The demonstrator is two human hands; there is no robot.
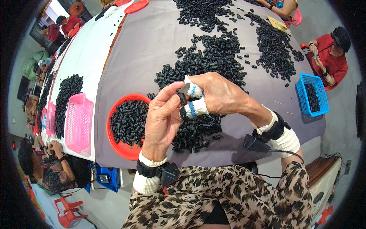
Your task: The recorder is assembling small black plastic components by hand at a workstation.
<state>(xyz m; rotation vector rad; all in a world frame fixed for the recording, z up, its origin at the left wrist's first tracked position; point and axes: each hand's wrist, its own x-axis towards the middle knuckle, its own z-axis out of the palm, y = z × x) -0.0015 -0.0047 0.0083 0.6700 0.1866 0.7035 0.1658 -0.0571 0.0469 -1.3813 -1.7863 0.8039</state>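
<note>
Above the near part of the grey-covered table, my two hands meet. My left hand (162, 122) pinches a small black part (182, 99) between thumb and fingertips. My right hand (219, 93), with white and blue fabric sleeves on its thumb and finger, is closed around a small grey, flat, pointed piece (185, 89) that touches or nearly touches the black part. Its exact kind is hard to tell. Beneath and beyond the hands spreads a large heap of short black cylindrical parts (213, 57). Beside my left hand stands a red round basin (110, 131) holding more such parts.
A pink basket (79, 122) stands at the left on a white-covered table, near another black heap (68, 93). A blue basket (323, 93) with black parts sits at the right edge. Other people work around the tables, one in red (329, 57) at the right.
</note>
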